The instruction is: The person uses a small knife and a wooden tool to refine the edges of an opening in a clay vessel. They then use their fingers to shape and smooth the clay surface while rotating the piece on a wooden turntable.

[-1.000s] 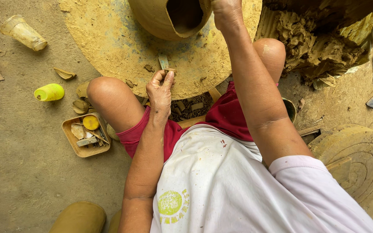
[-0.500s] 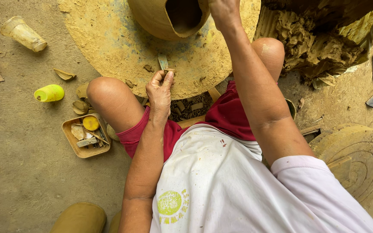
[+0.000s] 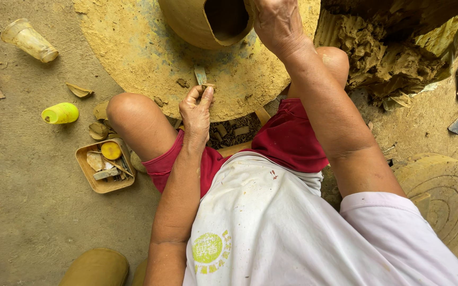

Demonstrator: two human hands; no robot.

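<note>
- The left hand (image 3: 197, 108) rests at the near edge of the wheel (image 3: 133, 53), fingers curled and pinched shut on a small flat tool (image 3: 201, 75) that lies on the clay-smeared disc just beyond the fingertips.
- The right hand (image 3: 275, 24) is up at the rim of the clay pot (image 3: 192, 24), closed against the edge of its dark mouth; whether it grips the wall or only presses it, I cannot tell.
- The pot sits on the wheel, beyond the left hand and just to the left of the right hand, its opening turned toward the camera.
- Small clay scraps (image 3: 182, 82) lie on the wheel just left of the left hand's fingers.
- Both bare knees flank the wheel's near edge; the left hand lies between them, above red shorts (image 3: 287, 137) and a white shirt (image 3: 282, 233).
- Well left of the left hand, on the floor, stands a small tray (image 3: 87, 172) holding a yellow lid (image 3: 111, 150) and a few tools.
- Further left lies a yellow bottle (image 3: 60, 113) on its side, and beyond it a clear plastic cup (image 3: 29, 40), also tipped over.
- Dry clay shards (image 3: 79, 90) are scattered on the floor between the bottle and the wheel.
- To the right of the right arm is a heap of raw clay (image 3: 393, 53).
- Near the right elbow, lower right, sits a round ridged disc (image 3: 446, 196).
- A rounded clay form (image 3: 96, 267) shows at the bottom, below the left forearm.
</note>
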